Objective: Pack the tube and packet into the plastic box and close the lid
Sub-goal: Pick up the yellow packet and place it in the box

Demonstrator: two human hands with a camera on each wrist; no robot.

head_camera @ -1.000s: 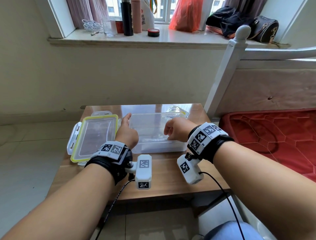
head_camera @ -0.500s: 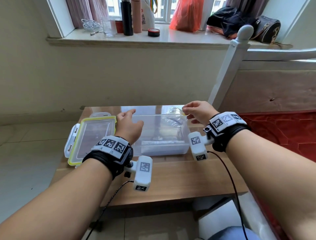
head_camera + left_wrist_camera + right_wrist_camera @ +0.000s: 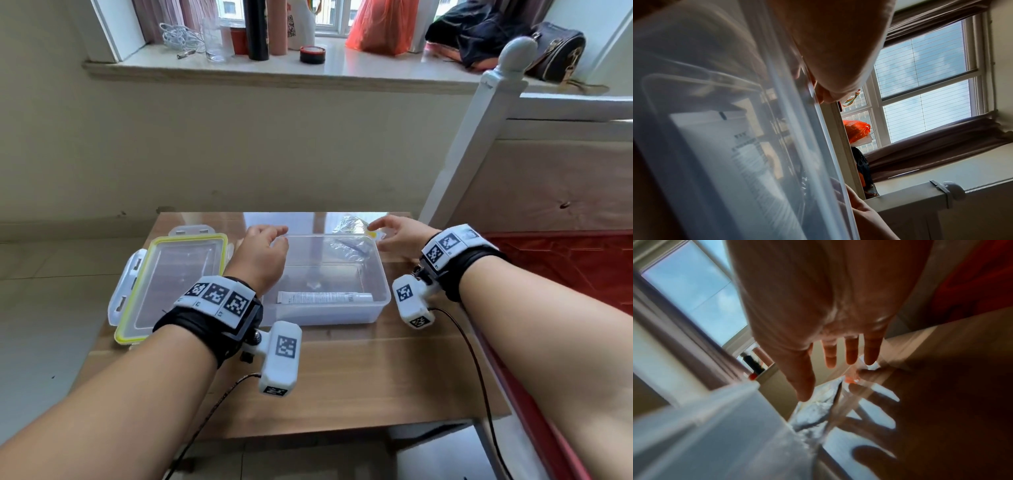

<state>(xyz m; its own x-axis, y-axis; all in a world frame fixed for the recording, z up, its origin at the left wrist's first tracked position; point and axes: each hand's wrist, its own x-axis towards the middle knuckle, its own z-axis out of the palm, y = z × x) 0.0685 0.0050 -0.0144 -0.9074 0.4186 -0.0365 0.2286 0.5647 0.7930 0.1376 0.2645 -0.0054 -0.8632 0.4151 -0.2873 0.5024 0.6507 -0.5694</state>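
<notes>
Head view gives us the clearest count of progress: the tube already lies flat along the near wall inside the plastic box, which sits open on the worktop. The packet, a crinkled clear pouch, is outside the box, at its far right corner on the worktop, so we judge one of the two items packed. Our right hand hovers just beside the packet with its grip wide, fingers spread and holding nothing; the right wrist view shows them apart above the pouch. Our left hand rests at the far left part of the box rim, fingers curled there, though we cannot tell for sure whether the grip closes on the rim or merely steadies it. The lid, clear with a yellow-green seal and white latches, lies upturned on the worktop left of the box, so packing the packet, fitting the lid and snapping the latches are all left. As for writing, the tube carries lines of small dark print, seen through the wall in the left wrist view, but we cannot read it, and no brand is legible.
</notes>
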